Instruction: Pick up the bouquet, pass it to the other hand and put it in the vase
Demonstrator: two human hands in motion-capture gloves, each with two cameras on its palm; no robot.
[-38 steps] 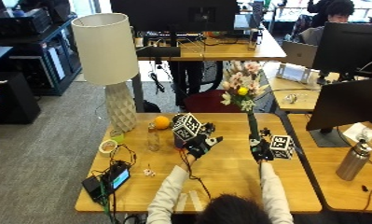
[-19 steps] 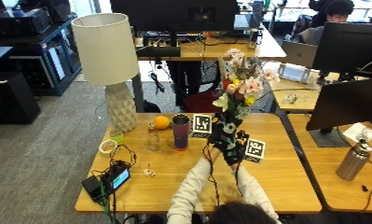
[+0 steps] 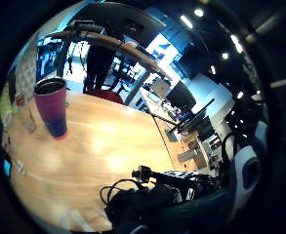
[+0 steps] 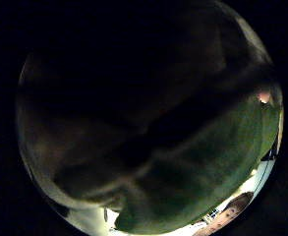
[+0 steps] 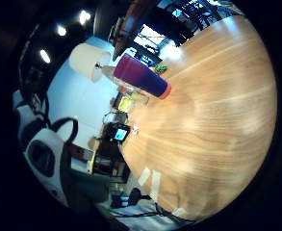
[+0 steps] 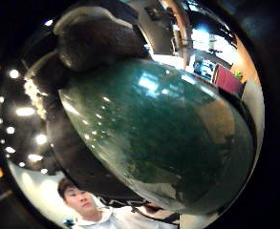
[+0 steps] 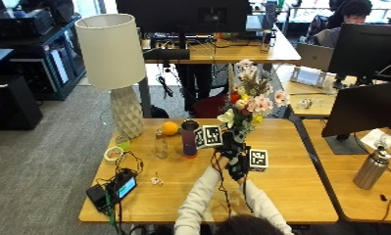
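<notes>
The purple vase (image 7: pixel 189 138) stands on the worktop (image 7: pixel 293 186), just left of the hands. The left hand (image 7: pixel 225 150) and right hand (image 7: pixel 237 166) both have fingers curled round the green stems, holding the bouquet (image 7: pixel 252 108) upright above the worktop

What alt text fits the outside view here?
A person holds a bouquet upright over a wooden table, left hand and right hand both gripping its stems. A purple vase stands to their left, near an orange and a lamp.
</notes>
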